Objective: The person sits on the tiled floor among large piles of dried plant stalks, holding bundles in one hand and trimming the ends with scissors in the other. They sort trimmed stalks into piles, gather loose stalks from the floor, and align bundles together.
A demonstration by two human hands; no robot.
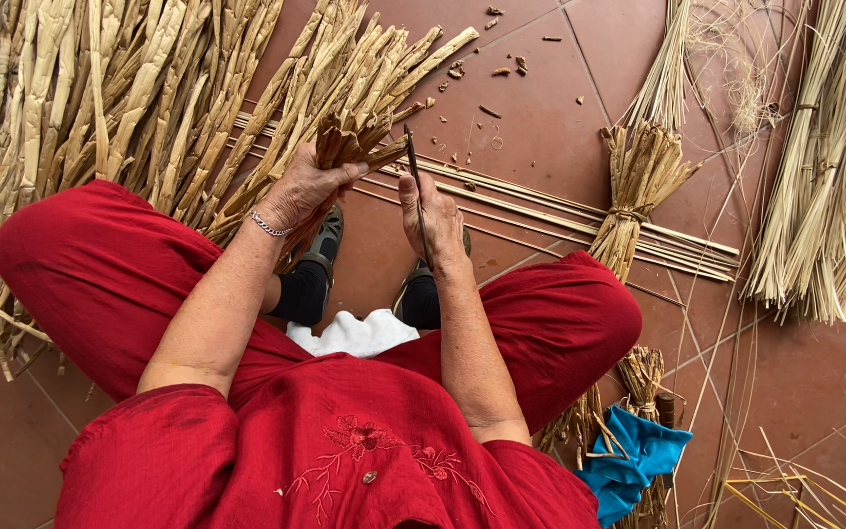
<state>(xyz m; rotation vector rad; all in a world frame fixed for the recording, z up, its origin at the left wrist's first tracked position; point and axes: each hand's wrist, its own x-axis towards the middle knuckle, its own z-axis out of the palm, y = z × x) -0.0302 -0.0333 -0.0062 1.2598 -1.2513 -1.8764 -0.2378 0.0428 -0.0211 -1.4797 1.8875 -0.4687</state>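
Left hand clasping bundle of dried tan leaf strips; right hand (at three o'clock) gripping thin dark blade.

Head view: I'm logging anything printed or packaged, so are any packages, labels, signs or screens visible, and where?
None in view: no package, label, sign or screen.
What shows instead: left hand gripping a bundle of dried leaves, right hand holding a thin dark blade, a blue cloth on the tiled floor.
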